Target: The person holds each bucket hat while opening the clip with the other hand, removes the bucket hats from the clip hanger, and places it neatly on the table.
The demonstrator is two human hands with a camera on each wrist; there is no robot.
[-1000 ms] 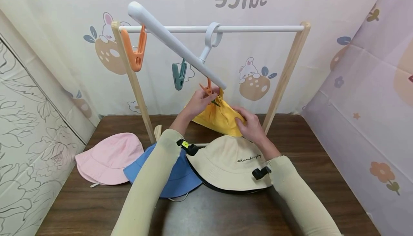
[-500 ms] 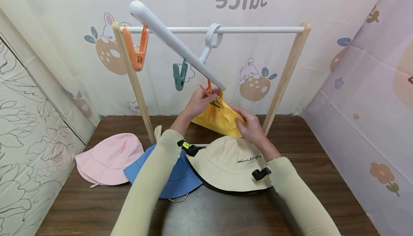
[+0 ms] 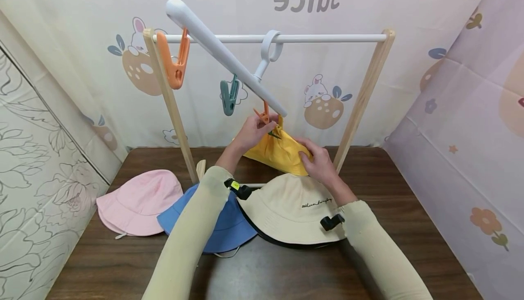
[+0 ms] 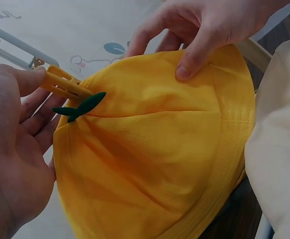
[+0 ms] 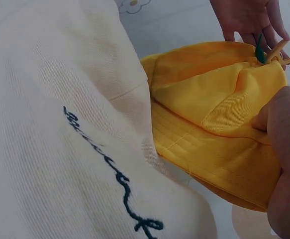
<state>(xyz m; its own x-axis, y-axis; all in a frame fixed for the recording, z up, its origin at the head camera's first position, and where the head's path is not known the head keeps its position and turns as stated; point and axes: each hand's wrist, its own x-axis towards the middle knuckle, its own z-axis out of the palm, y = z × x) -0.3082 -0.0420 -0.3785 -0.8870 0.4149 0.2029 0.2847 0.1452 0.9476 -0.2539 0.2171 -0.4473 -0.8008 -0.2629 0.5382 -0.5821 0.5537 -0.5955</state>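
A yellow bucket hat [image 3: 282, 152] with a small green leaf sprout [image 4: 85, 107] on its crown hangs beneath the right end of a white clothes hanger [image 3: 225, 58]. My left hand [image 3: 251, 131] pinches a yellow clothespin [image 4: 67, 83] at the hat's crown, beside the sprout. In the left wrist view, the thumb lies on the clothespin's handle. My right hand [image 3: 321, 159] grips the hat's side, thumb on the outside and the other fingers mostly hidden behind the fabric. A small orange clip [image 3: 264, 115] shows just above my left fingers.
The hanger hooks over the white rail [image 3: 327, 38] of a wooden-legged rack. An orange clothespin [image 3: 176, 68] and a teal clothespin [image 3: 229, 97] hang from it. Pink [image 3: 143, 200], blue [image 3: 229, 225] and cream [image 3: 286, 209] bucket hats lie on the brown table [image 3: 409, 227].
The hanger's left end has tipped slightly up and its right end slightly down. Both hands keep their hold with hardly any movement.
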